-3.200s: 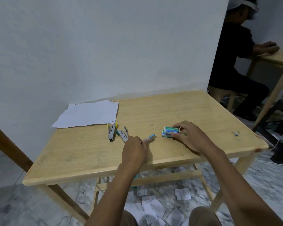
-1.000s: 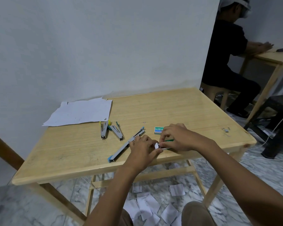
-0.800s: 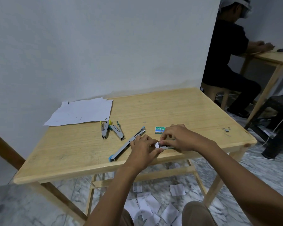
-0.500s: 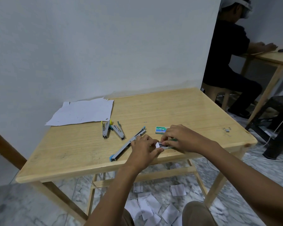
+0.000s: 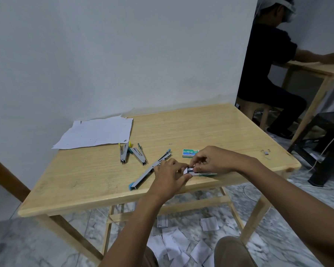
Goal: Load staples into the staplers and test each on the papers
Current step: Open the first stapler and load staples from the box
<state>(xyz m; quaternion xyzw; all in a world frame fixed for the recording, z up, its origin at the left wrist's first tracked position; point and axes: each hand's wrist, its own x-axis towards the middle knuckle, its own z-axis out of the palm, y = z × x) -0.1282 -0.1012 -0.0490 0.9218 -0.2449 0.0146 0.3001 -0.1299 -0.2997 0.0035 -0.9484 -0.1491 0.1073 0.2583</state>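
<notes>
At the near edge of the table (image 5: 81, 182), my left hand (image 5: 170, 176) and right hand (image 5: 214, 160) still pinch the staple box (image 5: 186, 171), white tray slid from green sleeve; blue stapler (image 5: 148, 171) lies unfolded alongside.

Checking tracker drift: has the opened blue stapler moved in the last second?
No. The blue stapler lies at the same spot and angle against the table's front edge and the green stapler.

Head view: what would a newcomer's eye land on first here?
The left hand and the right hand meet at the near edge of the table, both pinching a small staple box. Just to their left a blue stapler lies opened out flat. Paper scraps litter the floor beneath.
</notes>
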